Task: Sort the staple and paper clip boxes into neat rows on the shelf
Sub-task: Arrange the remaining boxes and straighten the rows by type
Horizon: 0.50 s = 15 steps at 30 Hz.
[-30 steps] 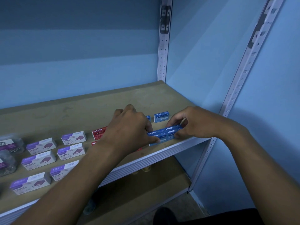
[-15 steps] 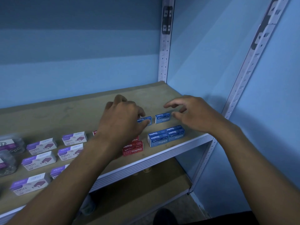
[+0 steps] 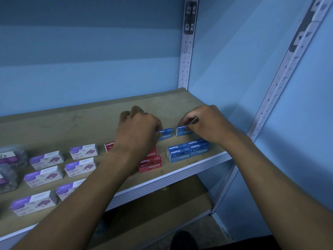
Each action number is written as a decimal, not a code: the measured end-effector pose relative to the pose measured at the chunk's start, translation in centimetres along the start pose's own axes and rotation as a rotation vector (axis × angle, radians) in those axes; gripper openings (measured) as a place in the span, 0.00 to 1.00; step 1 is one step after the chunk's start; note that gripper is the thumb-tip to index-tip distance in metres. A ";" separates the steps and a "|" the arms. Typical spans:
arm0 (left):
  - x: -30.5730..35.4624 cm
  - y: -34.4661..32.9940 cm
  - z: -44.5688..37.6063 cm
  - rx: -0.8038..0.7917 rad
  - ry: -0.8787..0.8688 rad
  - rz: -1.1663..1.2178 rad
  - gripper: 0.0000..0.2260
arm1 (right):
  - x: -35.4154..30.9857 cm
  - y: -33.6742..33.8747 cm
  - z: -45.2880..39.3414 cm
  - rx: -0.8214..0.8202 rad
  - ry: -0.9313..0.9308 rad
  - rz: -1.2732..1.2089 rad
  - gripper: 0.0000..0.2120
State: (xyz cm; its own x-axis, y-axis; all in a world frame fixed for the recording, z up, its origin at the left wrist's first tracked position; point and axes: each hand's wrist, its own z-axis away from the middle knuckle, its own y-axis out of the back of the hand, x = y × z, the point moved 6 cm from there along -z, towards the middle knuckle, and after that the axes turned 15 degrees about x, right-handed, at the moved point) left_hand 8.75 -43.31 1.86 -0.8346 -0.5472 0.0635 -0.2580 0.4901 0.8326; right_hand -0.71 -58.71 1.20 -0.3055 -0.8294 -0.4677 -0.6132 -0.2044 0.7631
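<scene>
Head view: left hand [image 3: 139,130] pinches one blue staple box [image 3: 165,133], right hand [image 3: 207,124] pinches another [image 3: 182,131], far behind the near blue block [image 3: 188,152]; a careless slide could knock that block crooked

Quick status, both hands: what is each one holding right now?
Left hand: fingers curled on the left blue staples box.
Right hand: pinches the right blue staples box.
</scene>
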 end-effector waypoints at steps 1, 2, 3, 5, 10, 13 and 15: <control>0.1 0.2 0.0 0.017 -0.002 0.014 0.10 | 0.0 0.2 0.1 0.000 0.002 0.002 0.10; 0.2 0.5 -0.1 0.032 -0.004 0.029 0.10 | 0.1 0.5 0.1 0.001 0.003 0.007 0.10; 0.4 0.7 -0.1 0.046 -0.009 0.046 0.10 | 0.2 0.8 0.2 0.002 0.005 0.010 0.10; 0.9 1.2 -0.1 0.069 -0.022 0.082 0.10 | 0.3 1.5 0.5 -0.004 0.005 0.004 0.10; 2.1 2.3 0.2 0.092 -0.070 0.138 0.09 | 0.4 2.8 1.4 -0.052 -0.001 -0.017 0.11; 2.4 2.3 0.4 0.070 -0.088 0.150 0.08 | 0.2 2.8 1.9 -0.107 0.003 -0.016 0.12; 2.5 2.0 0.7 0.050 -0.094 0.157 0.09 | 0.2 2.6 2.1 -0.136 -0.003 -0.022 0.12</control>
State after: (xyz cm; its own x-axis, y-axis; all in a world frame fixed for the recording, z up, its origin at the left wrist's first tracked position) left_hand 5.85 -43.20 3.33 -0.9078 -0.3964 0.1368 -0.1428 0.5990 0.7879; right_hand -3.89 -58.34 2.18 -0.2950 -0.8226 -0.4862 -0.5158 -0.2912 0.8057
